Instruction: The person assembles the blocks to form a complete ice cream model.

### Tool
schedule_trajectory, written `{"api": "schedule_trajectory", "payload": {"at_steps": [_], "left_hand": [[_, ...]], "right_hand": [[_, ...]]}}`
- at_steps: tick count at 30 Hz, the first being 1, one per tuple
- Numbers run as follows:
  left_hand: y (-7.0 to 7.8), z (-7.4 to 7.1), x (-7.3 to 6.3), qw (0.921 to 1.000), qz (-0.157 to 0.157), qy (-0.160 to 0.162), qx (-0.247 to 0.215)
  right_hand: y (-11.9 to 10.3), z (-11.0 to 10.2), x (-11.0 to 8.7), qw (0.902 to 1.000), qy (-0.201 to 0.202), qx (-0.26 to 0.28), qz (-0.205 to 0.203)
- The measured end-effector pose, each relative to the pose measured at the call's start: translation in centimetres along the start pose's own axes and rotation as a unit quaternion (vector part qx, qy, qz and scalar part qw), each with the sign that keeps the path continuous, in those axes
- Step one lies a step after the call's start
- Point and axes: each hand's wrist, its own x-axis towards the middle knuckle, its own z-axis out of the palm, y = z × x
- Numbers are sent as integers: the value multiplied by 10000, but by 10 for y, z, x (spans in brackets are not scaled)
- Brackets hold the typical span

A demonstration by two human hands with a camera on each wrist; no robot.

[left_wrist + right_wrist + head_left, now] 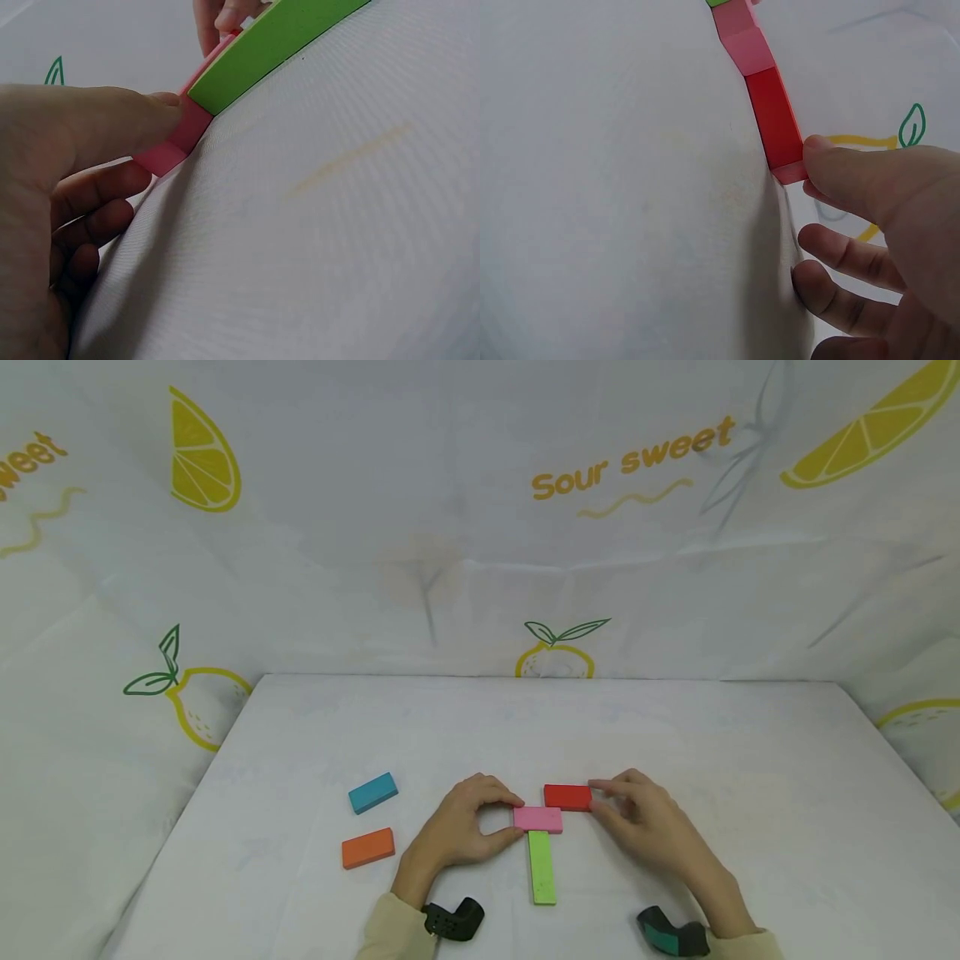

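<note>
A pink block (537,820) lies crosswise at the far end of a green block (542,868), which points toward me. My left hand (467,822) pinches the pink block's left end between thumb and forefinger. Behind the pink block and to its right lies a red block (567,797), its left end meeting the pink one's back right corner. Thumb and forefinger of my right hand (648,818) pinch the red block's right end. In the right wrist view, the thumb overlaps the end of the red block (775,116), and the other fingers curl loosely below.
A blue block (372,792) and an orange block (367,848) lie left of my left hand on the white table (262,827). Each wrist wears a dark band. A white curtain with lemon prints (375,527) hangs behind the table.
</note>
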Motion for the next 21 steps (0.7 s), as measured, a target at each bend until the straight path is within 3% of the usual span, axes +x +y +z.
{"api": "schedule_trajectory", "payload": {"at_steps": [13, 21], "left_hand": [[0, 0, 1, 10000, 73, 7, -38], [-1, 0, 2, 9999, 140, 32, -18]], "right_hand": [[-8, 7, 3, 9994, -151, -208, 243], [-12, 14, 3, 9993, -113, -305, 190]]}}
